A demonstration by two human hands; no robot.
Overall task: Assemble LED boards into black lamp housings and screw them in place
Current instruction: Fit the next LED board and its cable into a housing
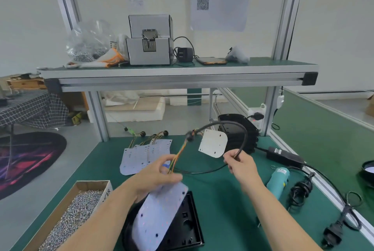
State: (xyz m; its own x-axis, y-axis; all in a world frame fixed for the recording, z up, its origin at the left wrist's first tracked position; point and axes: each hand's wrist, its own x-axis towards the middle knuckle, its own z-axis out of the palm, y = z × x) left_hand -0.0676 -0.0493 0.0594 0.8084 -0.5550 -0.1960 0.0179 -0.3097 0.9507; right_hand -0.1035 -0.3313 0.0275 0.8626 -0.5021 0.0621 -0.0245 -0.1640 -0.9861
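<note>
Screws [81, 210] fill an open cardboard box [106, 193] at the lower left of the frame, on the green table [222, 206]. Just right of it, at bottom centre, a black lamp housing [188, 222] lies flat with a white LED board [159, 218] tilted over it, upper end raised. The left hand [157, 176] grips that upper end, fingers curled, with coloured wires [178, 154] rising out of its grasp. The right hand [240, 164], right of centre, pinches the end of a thick black cable [245, 139], which arches up and over to the left to meet the wires at a blurred dark fitting. A second white board [213, 143] hangs under that arch. A teal electric screwdriver [278, 179] lies at the right. Farther back, more LED boards [141, 153] lie spread left of centre, and stacked black housings [240, 129] stand right of centre. On the shelf [178, 72] above sit a bag of screws [89, 44], a grey screw feeder [150, 40] and a phone [211, 60].
</note>
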